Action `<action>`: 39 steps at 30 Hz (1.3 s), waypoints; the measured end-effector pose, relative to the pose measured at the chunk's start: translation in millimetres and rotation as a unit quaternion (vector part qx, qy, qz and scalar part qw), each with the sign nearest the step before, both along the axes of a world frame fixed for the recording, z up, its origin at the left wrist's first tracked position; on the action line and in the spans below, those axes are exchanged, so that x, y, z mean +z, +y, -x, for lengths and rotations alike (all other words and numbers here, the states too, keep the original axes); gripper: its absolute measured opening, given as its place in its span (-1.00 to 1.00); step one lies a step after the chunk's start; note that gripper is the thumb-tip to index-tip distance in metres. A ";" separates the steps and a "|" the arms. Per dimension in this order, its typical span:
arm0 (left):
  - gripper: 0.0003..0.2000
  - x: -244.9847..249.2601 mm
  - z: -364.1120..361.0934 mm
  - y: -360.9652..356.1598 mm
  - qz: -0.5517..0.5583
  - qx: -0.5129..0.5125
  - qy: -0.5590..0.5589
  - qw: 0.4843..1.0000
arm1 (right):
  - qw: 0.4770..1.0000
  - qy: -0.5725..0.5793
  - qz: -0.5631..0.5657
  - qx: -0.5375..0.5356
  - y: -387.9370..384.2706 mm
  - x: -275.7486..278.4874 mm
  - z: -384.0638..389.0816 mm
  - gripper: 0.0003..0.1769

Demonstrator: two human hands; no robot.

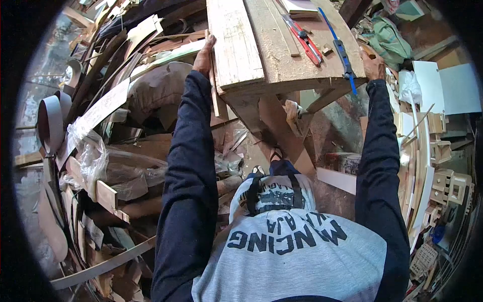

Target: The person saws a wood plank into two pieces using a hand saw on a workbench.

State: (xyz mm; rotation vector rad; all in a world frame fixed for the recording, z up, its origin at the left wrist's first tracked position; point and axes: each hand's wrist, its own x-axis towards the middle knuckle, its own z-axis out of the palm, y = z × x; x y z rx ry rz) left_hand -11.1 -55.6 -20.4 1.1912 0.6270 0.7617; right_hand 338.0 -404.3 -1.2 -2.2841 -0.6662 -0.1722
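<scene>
Touching 1 wooden table [282,68] ahead with 2 hands: right hand [373,65] gripping its edge; left hand [203,58] beside 1 pale board [234,43], closure can't tell. On top: 1 red cutter [305,41], 1 blue ruler [329,25].

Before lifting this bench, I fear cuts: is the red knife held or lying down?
Lying down: the red knife rests unheld on the bench.

Head view — worn on head | faces forward, steeply down | shirt [297,259] nearest, 6 o'clock | workbench [282,65] farther out, 12 o'clock | wide round field — dark rim
</scene>
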 end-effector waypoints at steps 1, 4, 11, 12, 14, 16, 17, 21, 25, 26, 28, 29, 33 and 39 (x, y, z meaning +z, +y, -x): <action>-0.35 6.2 3.1 -7.7 0.042 -0.031 -0.015 0.999 | 1.000 -0.023 -0.009 0.010 -0.2 -0.9 -0.2 -0.45; -0.35 5.3 10.7 -9.6 0.087 -0.089 -0.021 0.992 | 0.999 0.029 0.021 -0.008 -0.6 -0.2 -3.1 -0.43; -0.26 -6.1 17.5 -17.8 0.089 -0.071 -0.025 0.993 | 0.997 -0.072 0.007 0.006 -1.0 -7.1 -4.7 -0.41; -0.25 -8.2 18.8 -15.3 0.079 -0.064 -0.017 0.995 | 0.998 -0.060 -0.010 0.018 -0.6 -7.8 -2.8 -0.45; -0.25 -10.9 16.6 -9.5 0.056 -0.048 -0.003 0.997 | 0.997 -0.040 -0.047 0.043 -0.9 -9.1 -1.4 -0.52; -0.39 -45.2 21.2 31.1 0.021 -0.041 -0.026 0.999 | 0.993 -0.045 -0.099 0.055 3.3 -18.8 -11.0 -0.58; -0.37 -36.7 23.5 29.4 0.019 -0.043 0.001 0.999 | 0.988 -0.032 -0.129 0.078 7.2 -45.2 -35.9 -0.56; -0.34 -61.9 19.0 38.9 0.036 -0.075 -0.024 0.996 | 0.997 -0.054 -0.045 0.028 1.6 -29.4 -14.8 -0.49; -0.37 -72.7 29.9 58.0 -0.035 -0.066 -0.004 0.997 | 0.996 -0.026 -0.077 0.046 3.9 -29.3 -13.7 -0.48; -0.37 -74.0 31.2 59.5 -0.053 -0.064 0.000 0.997 | 0.996 -0.012 -0.079 0.043 3.8 -26.1 -10.3 -0.48; -0.35 -61.3 26.3 52.5 -0.047 -0.054 0.010 0.997 | 0.997 0.005 -0.067 0.038 4.4 -18.9 -7.0 -0.45; -0.34 -57.7 26.8 48.3 -0.042 -0.051 0.017 0.998 | 0.998 0.015 -0.058 0.035 4.6 -17.2 -3.6 -0.44; -0.31 -32.5 27.4 20.5 -0.024 -0.036 0.043 0.998 | 0.998 -0.014 -0.062 0.000 8.3 -16.4 -0.7 -0.40; -0.31 2.0 28.0 -15.9 -0.019 -0.010 0.052 0.998 | 0.998 0.024 -0.056 0.004 3.2 -15.2 -0.7 -0.37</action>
